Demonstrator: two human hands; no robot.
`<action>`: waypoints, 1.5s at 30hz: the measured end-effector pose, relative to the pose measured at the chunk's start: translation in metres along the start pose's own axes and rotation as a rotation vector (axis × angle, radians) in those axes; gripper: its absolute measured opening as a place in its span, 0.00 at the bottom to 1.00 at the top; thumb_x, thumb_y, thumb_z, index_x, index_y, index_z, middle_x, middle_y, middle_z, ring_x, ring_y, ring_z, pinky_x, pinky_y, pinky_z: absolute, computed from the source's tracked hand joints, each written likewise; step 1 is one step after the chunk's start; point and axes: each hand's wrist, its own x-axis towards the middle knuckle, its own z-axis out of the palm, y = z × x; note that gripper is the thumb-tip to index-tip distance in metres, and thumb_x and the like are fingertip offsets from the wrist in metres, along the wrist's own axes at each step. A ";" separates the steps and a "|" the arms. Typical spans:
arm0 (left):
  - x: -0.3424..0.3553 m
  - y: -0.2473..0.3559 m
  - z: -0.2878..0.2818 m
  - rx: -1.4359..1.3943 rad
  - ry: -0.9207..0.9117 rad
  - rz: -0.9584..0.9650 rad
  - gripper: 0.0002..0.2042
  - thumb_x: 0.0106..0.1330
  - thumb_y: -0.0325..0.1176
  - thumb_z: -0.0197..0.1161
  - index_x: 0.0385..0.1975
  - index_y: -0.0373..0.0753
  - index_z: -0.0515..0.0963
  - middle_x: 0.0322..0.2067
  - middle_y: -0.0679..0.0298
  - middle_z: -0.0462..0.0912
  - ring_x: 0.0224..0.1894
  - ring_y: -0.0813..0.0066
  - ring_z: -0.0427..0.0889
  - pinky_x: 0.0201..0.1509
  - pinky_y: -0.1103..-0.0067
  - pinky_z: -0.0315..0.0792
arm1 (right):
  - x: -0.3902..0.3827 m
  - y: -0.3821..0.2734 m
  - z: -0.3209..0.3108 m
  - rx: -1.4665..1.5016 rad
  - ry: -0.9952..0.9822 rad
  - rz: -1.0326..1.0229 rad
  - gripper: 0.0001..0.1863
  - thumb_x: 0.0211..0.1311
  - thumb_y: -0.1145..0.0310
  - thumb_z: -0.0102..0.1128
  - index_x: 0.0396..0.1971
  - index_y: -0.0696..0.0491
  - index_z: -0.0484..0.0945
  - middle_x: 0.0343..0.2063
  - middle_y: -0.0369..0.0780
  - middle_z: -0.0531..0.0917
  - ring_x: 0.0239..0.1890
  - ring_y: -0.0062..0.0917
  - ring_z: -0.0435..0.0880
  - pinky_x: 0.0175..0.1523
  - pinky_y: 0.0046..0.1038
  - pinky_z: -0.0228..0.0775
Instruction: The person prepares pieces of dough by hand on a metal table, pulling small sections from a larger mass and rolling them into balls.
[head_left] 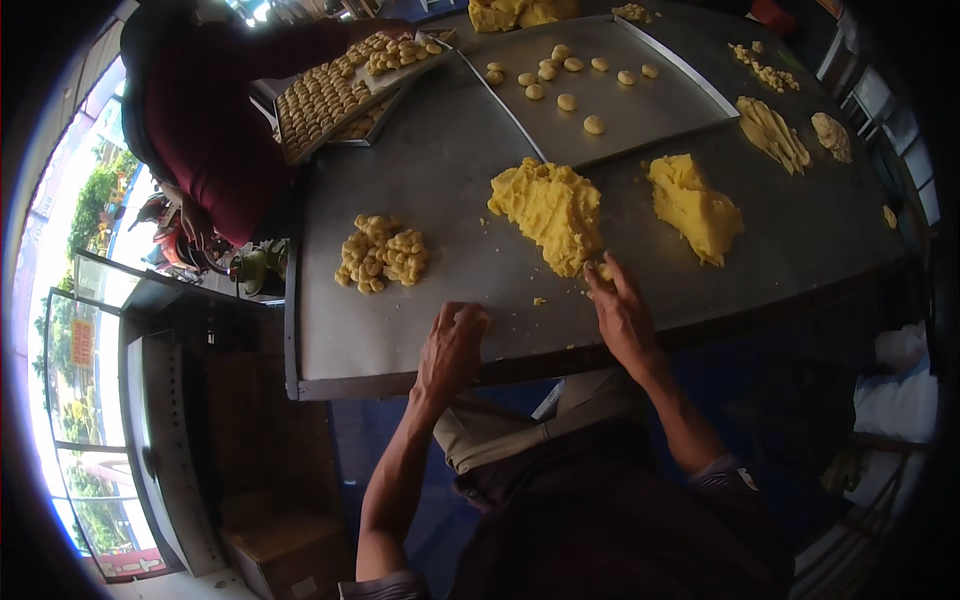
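A large lump of yellow dough [548,212] lies on the metal table in front of me. My right hand [625,318] is at its near end, thumb and fingers closed around a small yellow dough piece [602,271]. Near the table's front edge, my left hand [450,350] is curled with its knuckles up; a pale bit shows at its fingertips, but the fingers hide most of it. Left of the big lump sits a pile of small dough balls [381,253]. A second yellow lump [694,208] lies to the right.
Beyond the lumps, a shallow metal tray [640,110] carries several round dough pieces. At the far left a person in a dark red top [215,130] reaches over trays of small pastries [325,100]. Flattened beige dough [773,135] and crumbly bits [765,70] lie far right.
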 end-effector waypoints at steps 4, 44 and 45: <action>0.038 0.034 -0.025 -0.519 0.355 0.105 0.20 0.63 0.22 0.62 0.56 0.40 0.76 0.53 0.52 0.79 0.45 0.55 0.83 0.42 0.63 0.79 | 0.019 -0.005 -0.007 0.085 -0.131 0.093 0.25 0.63 0.77 0.59 0.62 0.56 0.71 0.54 0.49 0.72 0.56 0.46 0.75 0.57 0.41 0.72; 0.035 -0.039 -0.056 -0.280 0.698 -0.283 0.10 0.69 0.32 0.60 0.44 0.35 0.81 0.45 0.51 0.78 0.38 0.55 0.84 0.45 0.67 0.79 | 0.035 -0.051 -0.001 0.246 -0.283 -0.151 0.14 0.59 0.82 0.58 0.45 0.58 0.84 0.45 0.45 0.85 0.48 0.40 0.83 0.52 0.35 0.78; 0.038 -0.043 -0.055 -0.296 0.676 -0.294 0.10 0.69 0.33 0.60 0.44 0.36 0.81 0.44 0.52 0.79 0.37 0.56 0.85 0.44 0.68 0.79 | 0.039 -0.054 0.011 0.198 -0.339 -0.152 0.14 0.58 0.81 0.59 0.44 0.58 0.84 0.45 0.44 0.84 0.49 0.39 0.83 0.52 0.34 0.78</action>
